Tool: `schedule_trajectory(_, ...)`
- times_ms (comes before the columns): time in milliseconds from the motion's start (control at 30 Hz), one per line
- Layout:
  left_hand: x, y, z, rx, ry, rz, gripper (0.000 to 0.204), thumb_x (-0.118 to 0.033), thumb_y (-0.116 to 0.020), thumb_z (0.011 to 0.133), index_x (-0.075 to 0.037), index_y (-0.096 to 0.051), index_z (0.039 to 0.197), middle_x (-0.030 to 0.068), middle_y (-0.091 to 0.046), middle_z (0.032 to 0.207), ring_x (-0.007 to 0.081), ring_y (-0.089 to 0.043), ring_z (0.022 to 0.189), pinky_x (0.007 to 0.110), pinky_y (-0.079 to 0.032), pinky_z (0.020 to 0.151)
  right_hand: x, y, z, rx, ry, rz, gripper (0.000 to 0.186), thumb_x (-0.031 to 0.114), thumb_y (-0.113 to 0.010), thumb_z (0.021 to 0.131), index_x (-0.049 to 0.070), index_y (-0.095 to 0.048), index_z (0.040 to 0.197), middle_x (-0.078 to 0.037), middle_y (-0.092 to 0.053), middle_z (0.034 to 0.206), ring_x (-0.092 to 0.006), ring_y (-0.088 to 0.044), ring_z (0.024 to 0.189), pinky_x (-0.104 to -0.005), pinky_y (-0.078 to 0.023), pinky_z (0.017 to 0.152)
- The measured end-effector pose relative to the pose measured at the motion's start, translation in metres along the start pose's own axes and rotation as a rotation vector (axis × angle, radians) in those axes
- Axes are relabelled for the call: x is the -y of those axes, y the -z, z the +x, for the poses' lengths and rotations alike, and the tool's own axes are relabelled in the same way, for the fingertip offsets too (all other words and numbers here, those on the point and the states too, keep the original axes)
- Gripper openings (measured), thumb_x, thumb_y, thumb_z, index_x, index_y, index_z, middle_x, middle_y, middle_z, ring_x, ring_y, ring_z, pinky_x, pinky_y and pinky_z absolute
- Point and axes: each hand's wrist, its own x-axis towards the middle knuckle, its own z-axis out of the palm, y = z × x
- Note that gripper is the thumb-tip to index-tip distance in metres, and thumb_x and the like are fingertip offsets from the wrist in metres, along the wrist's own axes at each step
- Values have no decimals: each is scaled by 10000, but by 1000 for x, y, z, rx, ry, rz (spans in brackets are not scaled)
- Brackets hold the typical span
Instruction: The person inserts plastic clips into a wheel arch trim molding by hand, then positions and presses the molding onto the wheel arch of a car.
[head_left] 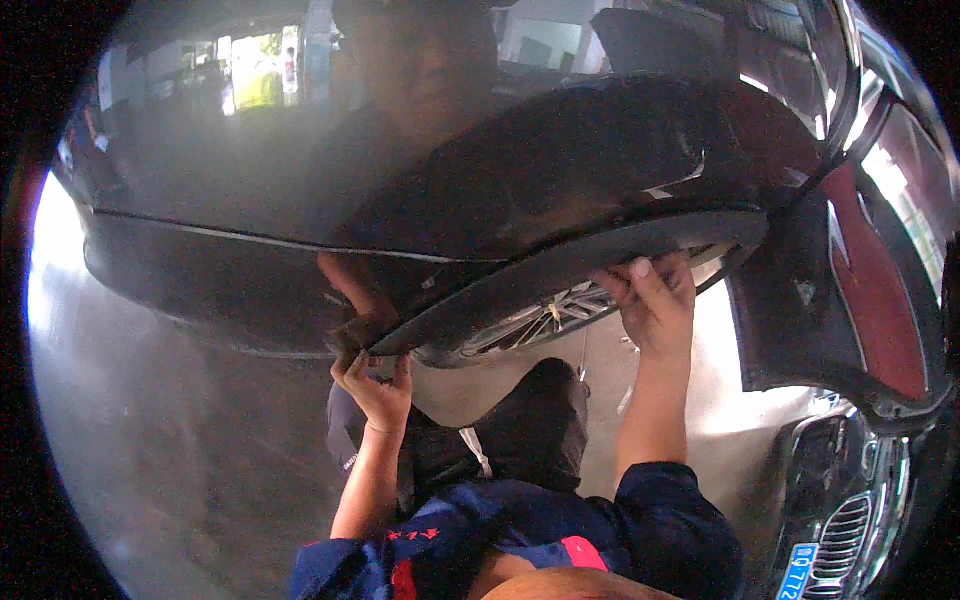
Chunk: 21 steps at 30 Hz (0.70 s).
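Observation:
A glossy black car fender [560,170] fills the upper picture, with a dark wheel-arch edge [520,280] curving across its underside. My left hand [375,388] reaches up and grips the lower left end of that edge. Further right, my right hand [652,300] has its fingers curled over the same edge. Behind the arch shows a silver alloy wheel [540,318] with thin spokes. My reflection shows in the shiny panel above the hands. Both forearms come up from blue sleeves at the bottom.
A dark red and black body panel [850,290] stands at the right. Below it are a car's front grille [840,530] and a blue number plate [795,570]. Grey concrete floor [170,450] lies to the left. My dark shoe [545,410] rests below the wheel.

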Motion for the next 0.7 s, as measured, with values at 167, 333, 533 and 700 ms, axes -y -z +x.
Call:
schedule_trajectory(167,-11,8,17,13,-30,1,674,-209,-915,790,-31,-453,1248,173,-449,1191,328,-477,1078,422,-428,906,-2,3,-2,-34,46,-77,454,185,-713,982,-40,-484,1304,-220,-695,1169,-339,-735,1051,-479,-652,892)
schedule_trajectory(333,3,5,5,-30,15,-76,654,-291,-895,819,-40,-451,1228,166,-454,1192,335,-457,1092,468,-391,943,-8,13,0,16,62,-34,440,224,-655,1026,-34,-475,1333,-244,-693,1200,-363,-735,1051,-484,-656,872)
schedule_trajectory(533,-2,4,10,-91,-27,-123,648,-328,-879,843,-69,-436,1238,164,-428,1201,327,-466,1113,440,-414,936,-5,12,-3,107,91,12,470,287,-599,1056,-43,-459,1360,-240,-693,1229,-368,-731,1071,-499,-647,876)
schedule_trajectory(700,1,6,8,-124,-51,-161,656,-296,-895,833,-78,-432,1244,153,-423,1193,310,-473,1095,434,-425,914,-1,11,-6,116,30,-82,507,320,-641,1033,-36,-471,1352,-220,-694,1241,-358,-731,1069,-497,-643,879)
